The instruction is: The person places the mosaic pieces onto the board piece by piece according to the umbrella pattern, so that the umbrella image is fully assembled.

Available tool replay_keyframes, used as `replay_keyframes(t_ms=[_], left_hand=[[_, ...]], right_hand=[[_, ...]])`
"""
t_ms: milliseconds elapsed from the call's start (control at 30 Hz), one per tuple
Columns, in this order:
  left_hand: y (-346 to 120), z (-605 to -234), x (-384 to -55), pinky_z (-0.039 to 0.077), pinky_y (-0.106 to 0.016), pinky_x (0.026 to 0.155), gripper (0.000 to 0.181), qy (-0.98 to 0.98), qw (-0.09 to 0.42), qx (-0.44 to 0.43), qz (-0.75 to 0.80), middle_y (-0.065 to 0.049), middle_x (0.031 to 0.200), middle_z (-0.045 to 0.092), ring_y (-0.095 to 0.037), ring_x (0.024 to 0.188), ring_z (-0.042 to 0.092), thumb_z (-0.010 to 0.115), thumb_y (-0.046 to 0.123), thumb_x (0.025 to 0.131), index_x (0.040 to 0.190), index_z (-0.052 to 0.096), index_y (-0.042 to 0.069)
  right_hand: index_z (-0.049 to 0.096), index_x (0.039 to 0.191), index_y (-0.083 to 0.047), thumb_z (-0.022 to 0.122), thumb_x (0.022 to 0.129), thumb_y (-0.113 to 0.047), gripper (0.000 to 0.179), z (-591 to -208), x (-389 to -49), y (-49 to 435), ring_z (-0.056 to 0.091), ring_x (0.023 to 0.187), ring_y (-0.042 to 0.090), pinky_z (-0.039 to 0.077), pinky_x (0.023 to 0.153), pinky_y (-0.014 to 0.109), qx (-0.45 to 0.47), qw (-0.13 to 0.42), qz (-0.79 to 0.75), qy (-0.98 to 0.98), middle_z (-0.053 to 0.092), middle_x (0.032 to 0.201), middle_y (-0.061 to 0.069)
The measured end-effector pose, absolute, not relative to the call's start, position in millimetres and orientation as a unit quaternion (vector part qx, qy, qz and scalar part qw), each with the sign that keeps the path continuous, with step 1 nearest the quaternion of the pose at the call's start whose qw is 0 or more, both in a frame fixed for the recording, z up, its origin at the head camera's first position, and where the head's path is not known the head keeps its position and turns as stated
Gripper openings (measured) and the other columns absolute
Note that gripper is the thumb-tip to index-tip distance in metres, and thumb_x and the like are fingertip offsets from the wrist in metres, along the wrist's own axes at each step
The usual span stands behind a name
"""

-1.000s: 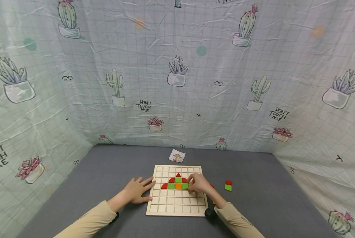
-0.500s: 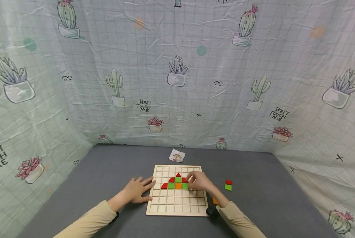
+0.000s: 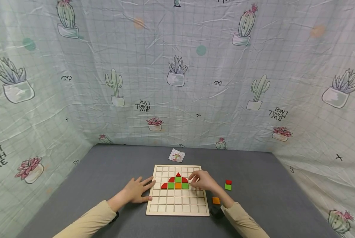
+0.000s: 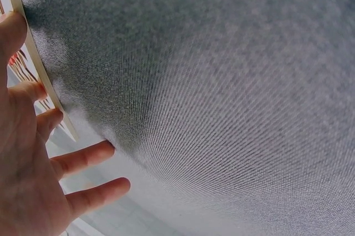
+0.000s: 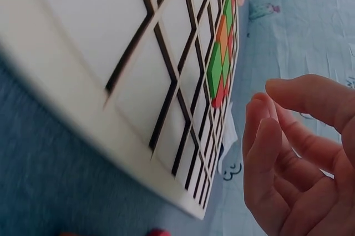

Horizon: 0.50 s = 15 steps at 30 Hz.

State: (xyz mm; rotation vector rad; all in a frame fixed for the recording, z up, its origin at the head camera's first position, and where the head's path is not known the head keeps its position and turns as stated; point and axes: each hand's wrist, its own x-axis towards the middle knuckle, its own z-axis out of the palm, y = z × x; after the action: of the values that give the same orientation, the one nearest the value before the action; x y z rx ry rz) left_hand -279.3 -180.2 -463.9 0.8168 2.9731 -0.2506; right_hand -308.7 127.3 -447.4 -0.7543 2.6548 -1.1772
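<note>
A wooden grid board (image 3: pixel 177 209) lies on the dark table. Set in its cells are a red triangle (image 3: pixel 178 175), red quarter-round tiles (image 3: pixel 171 180), green squares (image 3: pixel 185 186) and one orange square (image 3: pixel 178 186). My left hand (image 3: pixel 136 190) has its fingers spread, resting on the board's left edge; the left wrist view shows the fingers (image 4: pixel 89 158) around that edge. My right hand (image 3: pixel 201 181) hovers over the board, just right of the tiles. In the right wrist view its fingers (image 5: pixel 260 152) are loosely bent, thumb near index, with no tile visible between them.
Right of the board lie a red tile (image 3: pixel 229 182), a green tile (image 3: pixel 228 187) and an orange tile (image 3: pixel 216 200). A small printed pattern card (image 3: pixel 176 155) lies behind the board. Cactus-print cloth (image 3: pixel 177 99) hangs around the table.
My right hand has drawn away from the right-end green tile, shifting slightly right with its fingers looser. The orange tile beside the board has come into view. My left hand stays put.
</note>
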Motion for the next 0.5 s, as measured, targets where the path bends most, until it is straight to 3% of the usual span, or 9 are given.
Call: replay_keyframes(t_ms=[233, 500], left_hand=[[-181, -463, -279, 0.035, -0.053, 0.093, 0.066, 0.961, 0.029, 0.265, -0.073, 0.001, 0.144, 0.033, -0.036, 0.123, 0.04, 0.044, 0.059, 0.083, 0.138, 0.035, 0.023], [-181, -462, -278, 0.035, -0.054, 0.093, 0.067, 0.961, 0.031, 0.267, -0.064, 0.0, 0.144, 0.033, -0.037, 0.123, 0.039, 0.045, 0.058, 0.083, 0.138, 0.035, 0.022]], right_hand=[[0.061, 0.099, 0.005, 0.062, 0.081, -0.006, 0.021, -447, -310, 146, 0.055, 0.054, 0.022, 0.047, 0.048, 0.033, -0.258, 0.079, -0.407, 0.873, 0.063, 0.078, 0.013], [0.06, 0.103, 0.006, 0.058, 0.085, -0.008, 0.023, -443, -305, 175, 0.058, 0.062, 0.026, 0.048, 0.05, 0.032, -0.253, 0.062, -0.403, 0.877, 0.062, 0.081, 0.012]])
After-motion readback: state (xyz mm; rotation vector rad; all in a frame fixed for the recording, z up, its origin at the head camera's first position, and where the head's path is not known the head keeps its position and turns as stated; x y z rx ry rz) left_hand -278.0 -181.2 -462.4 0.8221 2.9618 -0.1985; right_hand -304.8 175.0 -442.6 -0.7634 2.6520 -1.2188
